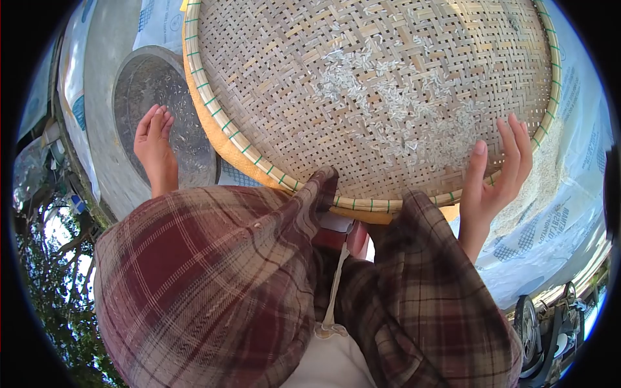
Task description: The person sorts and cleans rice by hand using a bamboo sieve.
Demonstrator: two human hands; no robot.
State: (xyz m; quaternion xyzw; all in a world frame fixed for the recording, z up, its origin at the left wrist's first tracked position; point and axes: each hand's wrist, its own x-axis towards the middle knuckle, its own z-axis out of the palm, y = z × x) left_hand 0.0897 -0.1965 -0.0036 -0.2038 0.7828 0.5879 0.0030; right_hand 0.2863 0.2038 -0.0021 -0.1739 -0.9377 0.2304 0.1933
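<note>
A round woven bamboo tray [272,97] with a green-stitched rim fills the upper middle, and loose white rice grains [388,90] are scattered over its weave. Above the dark round basin [187,145] on the left, my left hand [155,145] has its fingertips pressed together in a pinch. Whatever they hold, if anything, is too small to make out. At the tray's lower right rim is my right hand [501,171], its thumb and fingers spread apart and nothing in it. A few small pale bits lie in the basin.
Under the bamboo tray shows the edge of a yellow-orange tray [223,145]. Printed white-blue sacking [566,194] covers the ground at right, with a heap of pale grain [533,194] on it. Plaid cloth [213,271] drapes my legs. A motorbike [550,330] stands lower right.
</note>
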